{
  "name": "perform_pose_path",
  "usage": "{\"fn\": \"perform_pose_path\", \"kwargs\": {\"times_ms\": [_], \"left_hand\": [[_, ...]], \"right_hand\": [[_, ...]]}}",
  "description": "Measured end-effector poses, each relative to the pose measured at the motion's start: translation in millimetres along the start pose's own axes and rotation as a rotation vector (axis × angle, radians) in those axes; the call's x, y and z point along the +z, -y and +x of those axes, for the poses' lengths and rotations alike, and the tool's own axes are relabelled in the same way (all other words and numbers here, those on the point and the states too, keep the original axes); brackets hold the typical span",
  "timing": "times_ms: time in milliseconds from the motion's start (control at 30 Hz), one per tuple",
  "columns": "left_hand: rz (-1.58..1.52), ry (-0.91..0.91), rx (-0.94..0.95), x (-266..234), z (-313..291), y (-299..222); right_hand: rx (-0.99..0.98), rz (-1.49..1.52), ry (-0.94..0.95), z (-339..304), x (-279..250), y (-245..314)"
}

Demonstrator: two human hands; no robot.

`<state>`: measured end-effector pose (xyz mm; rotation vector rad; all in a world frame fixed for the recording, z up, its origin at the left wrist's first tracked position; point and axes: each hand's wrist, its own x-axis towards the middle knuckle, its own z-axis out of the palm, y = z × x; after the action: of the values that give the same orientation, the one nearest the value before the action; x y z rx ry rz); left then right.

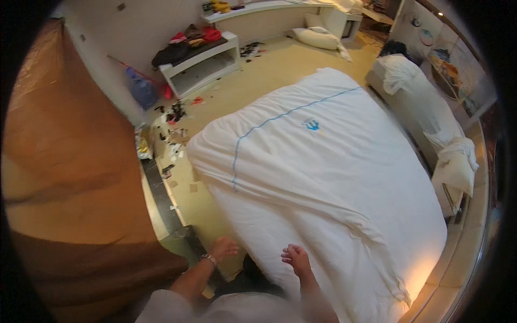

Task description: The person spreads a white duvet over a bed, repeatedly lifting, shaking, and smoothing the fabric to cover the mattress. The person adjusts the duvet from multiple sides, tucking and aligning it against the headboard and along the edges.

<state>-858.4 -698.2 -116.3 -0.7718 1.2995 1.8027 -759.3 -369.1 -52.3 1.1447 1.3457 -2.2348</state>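
Observation:
A wide bed is covered by a white duvet [334, 156] with a thin blue line across its far part and a small blue emblem. Long creases run diagonally over its near half. My left hand [223, 248], a bracelet or watch at its wrist, hovers just left of the duvet's near edge; its fingers are loosely bent and hold nothing. Over the near left edge of the bed is my right hand [295, 258], fingers half curled and apart, also without anything in them. Whether it touches the cloth I cannot tell.
On the left hangs a large brown curtain [81, 161]. Scattered scraps [175, 113] litter the floor beyond the bed's left side, near a white bench [202, 70] piled with clothes and a blue bottle [141, 89]. White linen [401, 72] drapes a sofa along the right; pillows [318, 37] lie at the back.

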Motion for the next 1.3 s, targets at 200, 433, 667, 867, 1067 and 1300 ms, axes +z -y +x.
{"fn": "perform_pose_path", "kwargs": {"times_ms": [200, 433, 667, 867, 1067, 1300], "left_hand": [[-0.111, 0.096, 0.076, 22.7, -6.1, -73.6], [-0.239, 0.065, -0.004, -18.8, 67.8, -162.8], [-0.405, 0.240, -0.074, -57.7, 181.1, -262.2], [-0.780, 0.386, -0.198, -28.9, 197.4, -329.2], [-0.931, 0.087, 0.127, -81.2, 266.5, -365.5], [-0.694, 0.176, 0.222, -139.1, 293.7, -535.2]], "right_hand": [[0.064, 0.314, 0.024, 106.8, 61.1, 4.5], [0.036, 0.566, -0.106, 220.4, 124.6, 26.3], [-0.045, 0.957, -0.050, 263.3, 251.6, 79.5], [-0.001, 0.897, -0.069, 248.8, 346.8, 107.2], [0.008, 0.939, -0.045, 234.2, 389.2, 139.7], [-0.084, 0.982, -0.036, 241.1, 383.5, 144.1]]}}
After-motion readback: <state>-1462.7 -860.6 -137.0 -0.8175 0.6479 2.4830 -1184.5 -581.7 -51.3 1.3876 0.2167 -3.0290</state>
